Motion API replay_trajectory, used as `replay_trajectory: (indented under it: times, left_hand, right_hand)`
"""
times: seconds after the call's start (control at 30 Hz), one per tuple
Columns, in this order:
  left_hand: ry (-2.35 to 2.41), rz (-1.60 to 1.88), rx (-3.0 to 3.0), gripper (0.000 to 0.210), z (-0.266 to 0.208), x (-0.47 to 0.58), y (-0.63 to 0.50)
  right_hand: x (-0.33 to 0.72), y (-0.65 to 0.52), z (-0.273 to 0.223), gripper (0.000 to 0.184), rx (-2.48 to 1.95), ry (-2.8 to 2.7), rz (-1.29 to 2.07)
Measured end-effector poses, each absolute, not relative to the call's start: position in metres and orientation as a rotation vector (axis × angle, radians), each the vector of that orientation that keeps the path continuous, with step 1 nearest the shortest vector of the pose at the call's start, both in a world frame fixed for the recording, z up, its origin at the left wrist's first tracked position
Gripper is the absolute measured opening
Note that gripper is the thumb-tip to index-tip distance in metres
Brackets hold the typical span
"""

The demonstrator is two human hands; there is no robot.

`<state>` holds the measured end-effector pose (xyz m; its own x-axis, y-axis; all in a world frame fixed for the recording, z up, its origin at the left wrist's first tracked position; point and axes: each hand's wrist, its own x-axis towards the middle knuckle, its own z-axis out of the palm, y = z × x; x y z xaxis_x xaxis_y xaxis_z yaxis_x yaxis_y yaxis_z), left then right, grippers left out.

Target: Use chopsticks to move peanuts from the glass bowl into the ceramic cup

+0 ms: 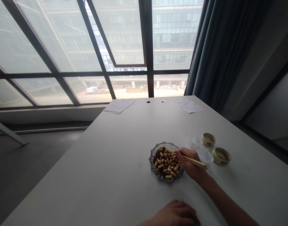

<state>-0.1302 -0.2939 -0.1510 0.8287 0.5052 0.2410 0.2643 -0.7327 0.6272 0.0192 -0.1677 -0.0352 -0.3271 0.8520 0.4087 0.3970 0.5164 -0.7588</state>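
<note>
My right hand (190, 161) is closed around a pair of wooden chopsticks (193, 161), which slant down to the left. Their tips reach in among the contents at the upper part of a scalloped glass dish (152, 169). Peanuts in their shells (167, 164) fill the dish, with smaller dark pieces along its left and upper sides. Whether the tips pinch anything is too small to tell. Near the bottom edge, my left hand (178, 215) lies palm down on the white table, fingers loosely bent and partly cut off by the frame, with nothing seen in it.
Right of the dish stand two clear plastic containers (205, 156) and two beige ceramic bowls (221, 156); the nearer bowl has something dark inside. Papers (119, 106) lie at the table's far left, another sheet (190, 106) at far right. Windows and a dark curtain (214, 56) stand beyond.
</note>
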Motion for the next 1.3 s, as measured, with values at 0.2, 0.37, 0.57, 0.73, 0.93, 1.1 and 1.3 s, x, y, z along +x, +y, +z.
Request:
replay_trajectory:
  times: [0.2,0.37,0.57,0.73,0.93,1.1,1.3]
  left_hand:
    - [0.552,0.595,2.445,0.017,-0.156,-0.13,-0.295]
    - [0.56,0.587,2.448,0.017,-0.153,-0.13,-0.296]
    - [0.561,0.564,2.431,0.017,-0.151,-0.13,-0.296]
    - [0.541,0.588,2.447,0.018,-0.155,-0.13,-0.295]
    - [0.507,0.613,2.486,0.019,-0.159,-0.131,-0.292]
    - [0.477,0.61,2.473,0.025,-0.16,-0.134,-0.29]
    - [0.488,0.632,2.453,0.021,-0.156,-0.134,-0.289]
  right_hand:
    - [0.023,-0.167,-0.03,0.037,-1.025,-1.9,0.726]
    - [0.018,-0.165,-0.037,0.034,-1.015,-1.838,0.822]
    - [0.015,-0.166,-0.043,0.038,-1.006,-1.84,0.843]
    - [0.014,-0.168,-0.048,0.042,-0.988,-1.832,0.78]
    - [0.024,-0.169,-0.035,0.039,-1.009,-1.766,0.687]
    - [0.05,-0.175,-0.01,0.03,-1.011,-1.559,0.679]
    - [0.113,-0.196,0.007,0.03,-1.096,-1.271,0.524]
